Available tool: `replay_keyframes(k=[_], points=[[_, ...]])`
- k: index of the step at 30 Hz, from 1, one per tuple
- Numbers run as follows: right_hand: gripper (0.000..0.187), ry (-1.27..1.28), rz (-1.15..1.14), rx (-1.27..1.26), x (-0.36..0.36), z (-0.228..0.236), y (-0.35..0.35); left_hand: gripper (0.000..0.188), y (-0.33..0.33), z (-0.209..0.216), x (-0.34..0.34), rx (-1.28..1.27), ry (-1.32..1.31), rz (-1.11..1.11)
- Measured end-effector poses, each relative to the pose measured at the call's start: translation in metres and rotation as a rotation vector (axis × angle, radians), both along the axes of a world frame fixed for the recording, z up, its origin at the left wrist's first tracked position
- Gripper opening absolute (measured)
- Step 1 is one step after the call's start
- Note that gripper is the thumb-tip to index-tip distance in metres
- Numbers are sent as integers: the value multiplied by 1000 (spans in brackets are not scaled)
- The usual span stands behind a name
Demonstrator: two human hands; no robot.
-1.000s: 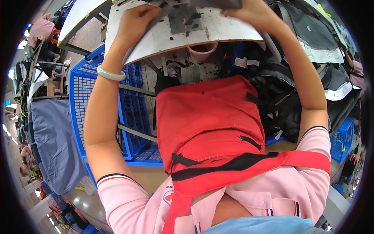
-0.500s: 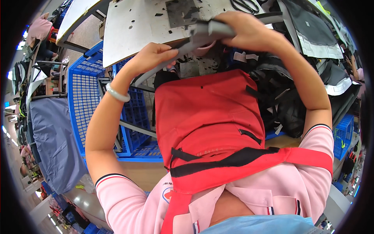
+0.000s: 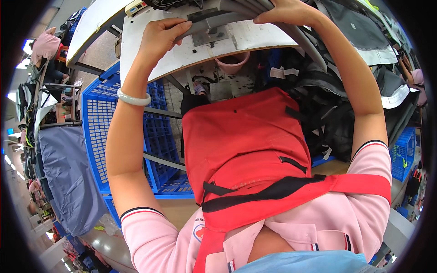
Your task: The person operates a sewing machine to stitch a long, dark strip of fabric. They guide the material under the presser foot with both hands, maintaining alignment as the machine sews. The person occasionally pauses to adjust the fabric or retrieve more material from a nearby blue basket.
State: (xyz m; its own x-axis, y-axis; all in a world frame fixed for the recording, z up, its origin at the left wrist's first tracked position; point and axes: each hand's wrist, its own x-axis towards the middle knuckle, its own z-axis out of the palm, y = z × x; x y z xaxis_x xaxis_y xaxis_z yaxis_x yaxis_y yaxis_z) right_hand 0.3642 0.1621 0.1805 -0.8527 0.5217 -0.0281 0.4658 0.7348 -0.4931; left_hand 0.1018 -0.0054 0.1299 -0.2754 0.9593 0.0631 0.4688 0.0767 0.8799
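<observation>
Worn and scuffed, a white work table point(image 3: 255, 43) fills the top of the view, and a grey fabric piece point(image 3: 227, 18) lies across it. At its near edge the left hand point(image 3: 161, 36) curls its fingers closed over the fabric; the right hand point(image 3: 287, 11) presses down on it, fingers bent. Below hang a red apron point(image 3: 246, 150), a blue plastic crate point(image 3: 118, 136) to the left and dark garments point(image 3: 337, 113) to the right.
</observation>
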Motion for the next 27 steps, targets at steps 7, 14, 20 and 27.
replay_keyframes(k=[7,14,20,27], points=[[62,9,10,-61,-7,-1,12,31,12,-6,-8,47,-23,12],[68,101,-67,-75,-18,-3,24,26,27,-9,-19,53,-71,26],[53,-4,-81,23,-1,-3,6,26,8,-17,-36,149,-8,175],[25,398,578,869,-49,-107,-158,25,13,9,82,-11,346,-362]])
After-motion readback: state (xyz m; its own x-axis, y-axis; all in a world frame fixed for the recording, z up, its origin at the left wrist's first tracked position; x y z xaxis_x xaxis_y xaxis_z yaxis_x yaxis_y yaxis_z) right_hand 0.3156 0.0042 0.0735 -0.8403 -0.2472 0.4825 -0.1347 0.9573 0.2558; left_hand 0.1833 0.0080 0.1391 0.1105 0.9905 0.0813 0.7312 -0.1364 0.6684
